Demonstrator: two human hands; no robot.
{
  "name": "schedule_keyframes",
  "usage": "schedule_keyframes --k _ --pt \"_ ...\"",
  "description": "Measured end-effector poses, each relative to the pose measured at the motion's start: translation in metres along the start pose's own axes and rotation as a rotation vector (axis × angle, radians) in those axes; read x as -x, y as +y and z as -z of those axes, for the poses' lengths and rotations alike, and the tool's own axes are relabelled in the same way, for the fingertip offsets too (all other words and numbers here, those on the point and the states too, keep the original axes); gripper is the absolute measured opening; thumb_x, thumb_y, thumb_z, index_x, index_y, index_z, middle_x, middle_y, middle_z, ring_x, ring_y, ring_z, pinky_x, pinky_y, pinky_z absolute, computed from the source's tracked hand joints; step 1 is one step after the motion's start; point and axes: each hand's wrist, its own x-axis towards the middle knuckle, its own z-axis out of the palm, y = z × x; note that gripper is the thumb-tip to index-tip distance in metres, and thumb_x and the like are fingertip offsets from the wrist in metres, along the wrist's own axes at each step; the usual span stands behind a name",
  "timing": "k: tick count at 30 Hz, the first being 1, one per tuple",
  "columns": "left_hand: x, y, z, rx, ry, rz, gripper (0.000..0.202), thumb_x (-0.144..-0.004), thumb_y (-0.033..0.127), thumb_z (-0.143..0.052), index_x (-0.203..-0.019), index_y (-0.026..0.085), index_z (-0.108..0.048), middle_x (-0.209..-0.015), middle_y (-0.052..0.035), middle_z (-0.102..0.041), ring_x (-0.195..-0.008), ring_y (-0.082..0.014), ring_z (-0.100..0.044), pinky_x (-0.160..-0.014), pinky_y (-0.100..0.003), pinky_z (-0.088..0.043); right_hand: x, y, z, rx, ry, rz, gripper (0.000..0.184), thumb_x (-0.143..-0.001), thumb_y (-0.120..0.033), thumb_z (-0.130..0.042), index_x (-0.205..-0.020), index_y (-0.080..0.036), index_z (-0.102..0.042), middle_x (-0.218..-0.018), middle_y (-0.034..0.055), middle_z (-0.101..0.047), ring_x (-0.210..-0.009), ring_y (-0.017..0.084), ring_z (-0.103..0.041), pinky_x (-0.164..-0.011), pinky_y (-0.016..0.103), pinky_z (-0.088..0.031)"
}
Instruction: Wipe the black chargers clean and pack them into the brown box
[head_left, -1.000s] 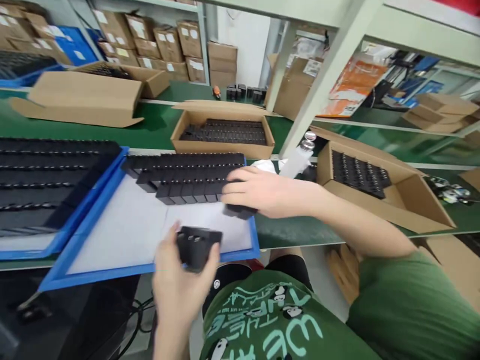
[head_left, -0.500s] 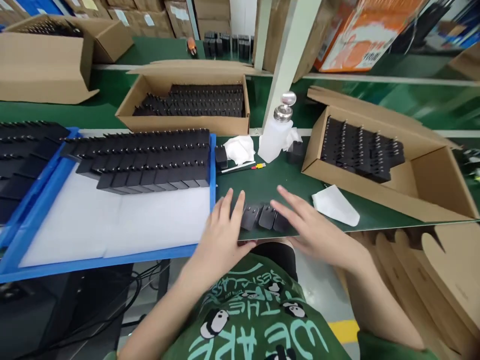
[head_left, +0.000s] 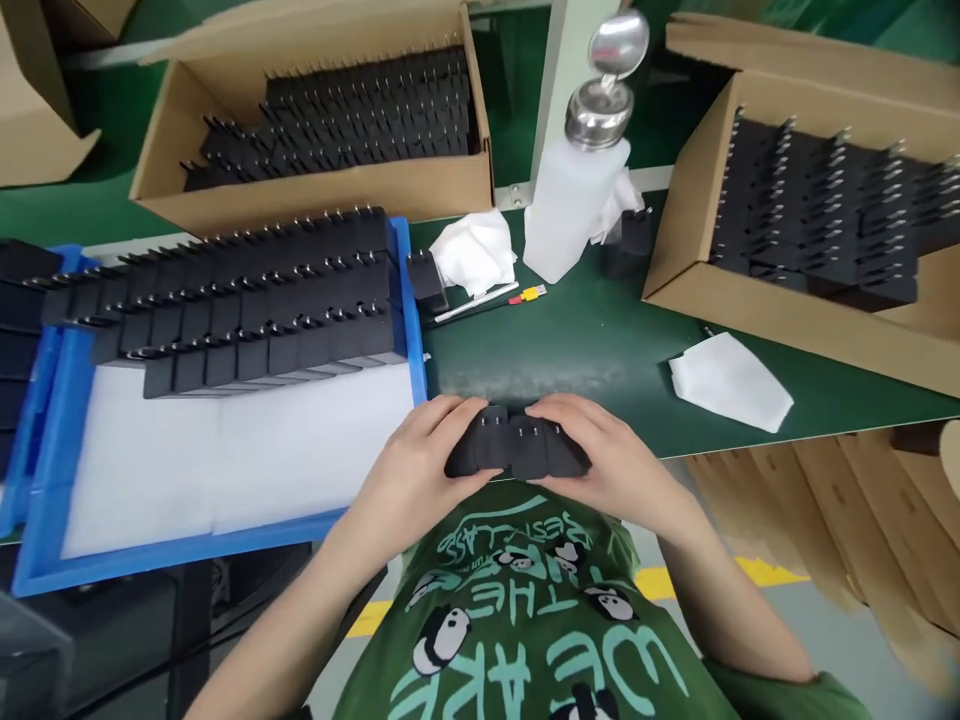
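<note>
Left hand (head_left: pixel 409 480) and right hand (head_left: pixel 609 462) clamp a row of black adapters (head_left: pixel 517 448) between them.

The person wears a green short-sleeved T-shirt (head_left: pixel 525 560). Its front is printed in pale mint block letters (head_left: pixel 600 665), with "WE ARE THE" readable. Small black-and-white pandas (head_left: pixel 441 640) sit among the words. A green sleeve (head_left: pixel 817 695) covers the right upper arm. The left hand (head_left: pixel 416 465), right hand (head_left: pixel 611 465) and both forearms are bare.

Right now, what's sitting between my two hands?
A row of black plug adapters, clamped between your left hand and right hand at the table edge, in the head view.
</note>
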Motion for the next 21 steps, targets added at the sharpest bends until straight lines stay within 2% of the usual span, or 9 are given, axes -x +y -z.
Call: schedule_keyframes --k 5,7,8,10,12,13,15,17,21 --pt "0.01 -0.001 0.009 0.001 0.047 0.004 0.07 -0.085 0.048 -0.069 -0.145 0.026 -0.039 -0.129 -0.0103 -0.055 -0.117 -0.0266 -0.056 -0.098 -0.037 -0.05 0.011 -0.001 0.0 -0.058 0.041 -0.121 0.09 -0.082 -0.042 -0.074 -0.153 -0.031 -0.019 -0.149 0.014 -0.041 -0.127 0.031 -0.052 -0.09 0.043 -0.057" --pt "0.01 -0.005 0.016 -0.038 0.088 -0.02 0.077 -0.08 0.051 -0.074 -0.144 0.026 -0.04 -0.129 -0.0105 -0.055 -0.117 -0.0282 -0.054 -0.102 -0.04 -0.046 0.025 0.004 0.005 -0.096 0.153 -0.141 0.093 -0.079 -0.043 -0.077 -0.153 -0.035 -0.022 -0.151 0.0124 -0.041 -0.117 0.03 -0.058 -0.084 0.042 -0.058" --pt "0.01 -0.007 0.018 -0.045 0.098 -0.034 0.079 -0.078 0.052 -0.075 -0.144 0.026 -0.041 -0.128 -0.0104 -0.056 -0.117 -0.0289 -0.053 -0.103 -0.042 -0.044 0.034 0.009 0.008 -0.101 0.281 -0.155 0.088 -0.079 -0.043 -0.077 -0.152 -0.036 -0.027 -0.149 0.0116 -0.044 -0.112 0.029 -0.06 -0.083 0.043 -0.057" --pt "0.01 -0.011 0.018 -0.01 0.063 -0.048 0.081 -0.077 0.054 -0.074 -0.144 0.026 -0.039 -0.13 -0.0102 -0.056 -0.121 -0.0297 -0.05 -0.106 -0.043 -0.042 0.052 0.024 0.018 -0.002 0.646 -0.246 0.068 -0.084 -0.04 -0.07 -0.145 -0.034 -0.042 -0.14 0.011 -0.054 -0.108 0.029 -0.063 -0.085 0.047 -0.056" --pt "0.008 -0.013 0.014 0.04 -0.014 -0.048 0.081 -0.08 0.055 -0.071 -0.146 0.026 -0.036 -0.136 -0.0097 -0.055 -0.129 -0.0297 -0.046 -0.11 -0.043 -0.039 0.069 0.043 0.027 0.282 0.9 -0.418 0.049 -0.087 -0.037 -0.062 -0.135 -0.028 -0.056 -0.127 0.0114 -0.064 -0.109 0.031 -0.064 -0.089 0.051 -0.053" --pt "0.008 -0.013 0.01 0.052 -0.041 -0.045 0.08 -0.081 0.055 -0.071 -0.147 0.026 -0.035 -0.138 -0.0092 -0.054 -0.133 -0.0298 -0.043 -0.112 -0.043 -0.037 0.075 0.053 0.031 0.44 0.913 -0.503 0.045 -0.088 -0.037 -0.061 -0.131 -0.025 -0.061 -0.123 0.0122 -0.066 -0.111 0.032 -0.063 -0.092 0.052 -0.052" --pt "0.006 -0.012 0.003 0.057 -0.063 -0.039 0.078 -0.082 0.052 -0.071 -0.146 0.026 -0.036 -0.139 -0.0081 -0.055 -0.136 -0.0295 -0.041 -0.115 -0.045 -0.034 0.083 0.071 0.036 0.654 0.802 -0.6 0.044 -0.086 -0.04 -0.061 -0.126 -0.021 -0.066 -0.122 0.0138 -0.068 -0.115 0.034 -0.062 -0.096 0.052 -0.05" --pt "0.004 -0.01 -0.003 0.071 -0.04 -0.041 0.074 -0.083 0.049 -0.072 -0.144 0.025 -0.039 -0.135 -0.0075 -0.058 -0.131 -0.0277 -0.047 -0.113 -0.043 -0.036 0.086 0.084 0.037 0.712 0.75 -0.587 0.045 -0.085 -0.04 -0.062 -0.124 -0.018 -0.067 -0.123 0.0155 -0.068 -0.114 0.033 -0.062 -0.094 0.049 -0.052" --pt "0.002 -0.007 -0.012 0.125 0.052 -0.051 0.057 -0.086 0.043 -0.07 -0.135 0.024 -0.048 -0.125 -0.0065 -0.063 -0.114 -0.0223 -0.059 -0.101 -0.036 -0.048 0.079 0.091 0.035 0.775 0.879 -0.498 0.023 -0.084 -0.032 -0.065 -0.1 -0.019 -0.075 -0.108 0.0134 -0.072 -0.097 0.03 -0.068 -0.082 0.045 -0.055"
